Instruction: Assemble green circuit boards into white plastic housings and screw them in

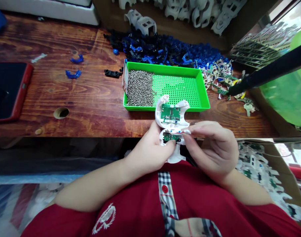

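Note:
My left hand (154,144) grips a white plastic shell (159,115) from its left side, the thumb lying across its lower part. Inside the upper part of the shell sits a green circuit board (170,113); a second, smaller green board shows lower down beside my thumb. My right hand (212,148) pinches at the shell's right edge, thumb and forefinger together near a thin reddish wire. What exactly lies between those fingertips is too small to make out. The shell is held over the table's front edge, just below a green basket (203,95).
Small metal screws (140,87) fill the basket's left part. Behind it lie heaps of blue and black plastic parts (162,49), with wired boards (218,74) to the right. A phone (9,90) rests at left near a round table hole (61,113). A black bar (269,70) slants in from the right.

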Available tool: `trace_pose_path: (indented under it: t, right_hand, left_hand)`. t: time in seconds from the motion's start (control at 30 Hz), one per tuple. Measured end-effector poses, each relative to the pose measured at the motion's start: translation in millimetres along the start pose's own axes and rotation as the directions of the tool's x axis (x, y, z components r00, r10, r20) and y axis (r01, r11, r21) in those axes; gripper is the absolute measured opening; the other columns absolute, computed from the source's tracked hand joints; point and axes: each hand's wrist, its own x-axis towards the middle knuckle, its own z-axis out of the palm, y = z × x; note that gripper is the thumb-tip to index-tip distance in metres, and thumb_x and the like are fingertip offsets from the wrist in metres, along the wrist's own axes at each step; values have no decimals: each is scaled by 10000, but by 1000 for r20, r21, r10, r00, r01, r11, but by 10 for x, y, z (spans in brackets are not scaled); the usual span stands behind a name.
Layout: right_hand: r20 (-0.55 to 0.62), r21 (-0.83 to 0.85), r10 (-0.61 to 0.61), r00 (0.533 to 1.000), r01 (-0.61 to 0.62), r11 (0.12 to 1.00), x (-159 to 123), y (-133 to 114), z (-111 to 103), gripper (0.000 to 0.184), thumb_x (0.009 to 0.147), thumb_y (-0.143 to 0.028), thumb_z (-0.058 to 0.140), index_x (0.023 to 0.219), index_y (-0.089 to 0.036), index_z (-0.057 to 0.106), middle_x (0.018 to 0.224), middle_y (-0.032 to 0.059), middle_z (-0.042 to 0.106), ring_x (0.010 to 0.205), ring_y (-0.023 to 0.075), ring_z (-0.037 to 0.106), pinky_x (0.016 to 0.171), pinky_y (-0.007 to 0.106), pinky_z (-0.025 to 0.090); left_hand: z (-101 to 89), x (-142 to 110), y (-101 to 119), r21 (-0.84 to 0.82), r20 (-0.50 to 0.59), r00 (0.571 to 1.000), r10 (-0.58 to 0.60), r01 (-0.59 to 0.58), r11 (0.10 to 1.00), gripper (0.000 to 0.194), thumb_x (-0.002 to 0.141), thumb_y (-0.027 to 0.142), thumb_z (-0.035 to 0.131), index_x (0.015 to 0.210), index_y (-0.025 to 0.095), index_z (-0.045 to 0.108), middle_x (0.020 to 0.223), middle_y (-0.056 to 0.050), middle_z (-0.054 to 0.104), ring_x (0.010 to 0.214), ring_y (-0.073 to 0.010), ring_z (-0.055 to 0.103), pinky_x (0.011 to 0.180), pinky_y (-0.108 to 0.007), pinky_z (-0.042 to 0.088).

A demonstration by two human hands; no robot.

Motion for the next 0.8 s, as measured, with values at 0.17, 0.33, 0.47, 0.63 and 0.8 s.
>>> trace_pose_path:
  t: [0.17, 0.33, 0.47, 0.63, 0.8]
  right_hand:
    - [105, -92, -12, 994, 22, 995, 122, -2, -78, 364, 765, -39, 624, 1056, -256, 603, 912, 10, 649, 814, 131, 604, 764, 295, 503]
    - [316, -278, -165, 934, 257, 925, 256, 51, -217, 352, 781, -109, 635, 1116, -197, 576, 942, 42, 653, 861, 144, 601, 799, 300, 486]
    - [457, -527, -266, 849, 499, 688, 346, 73, -294, 285, 802, -221, 634, 1084, -189, 610, 965, 63, 659, 876, 195, 604, 788, 344, 497]
    - [606, -485, -393, 691, 713, 507, 466, 7, -334, 171, 870, -170, 508, 970, -183, 645, 964, 52, 679, 852, 182, 635, 724, 299, 543]
    - [557, -409, -456, 694, 707, 578, 427, 4, -325, 190, 862, -169, 516, 1009, -160, 636, 1023, 63, 681, 835, 183, 665, 704, 285, 566]
  left_hand:
    - [19, -30, 27, -22, 28, 999, -40, 40, 999, 492, 754, 121, 560, 1230, 140, 433, 1239, -79, 595, 1152, -221, 550, 1028, -350, 392]
    - [18, -48, 19, 21, 30, 999, -35, 34, 999, 513, 759, 122, 551, 1254, 120, 416, 1266, -89, 572, 1169, -217, 533, 1041, -338, 375]
    - [19, -46, 21, 71, 15, 999, -31, 29, 997, 518, 756, 132, 553, 1255, 117, 414, 1253, -98, 577, 1169, -218, 533, 1034, -325, 377]
    - [16, -55, 22, 127, 10, 1000, -7, 6, 992, 513, 758, 120, 557, 1250, 141, 413, 1271, -87, 566, 1190, -210, 518, 1041, -318, 373]
    - [22, -72, -19, 161, -4, 999, 46, -45, 986, 497, 797, 145, 550, 1268, 150, 392, 1272, -88, 560, 1167, -202, 532, 1013, -313, 404]
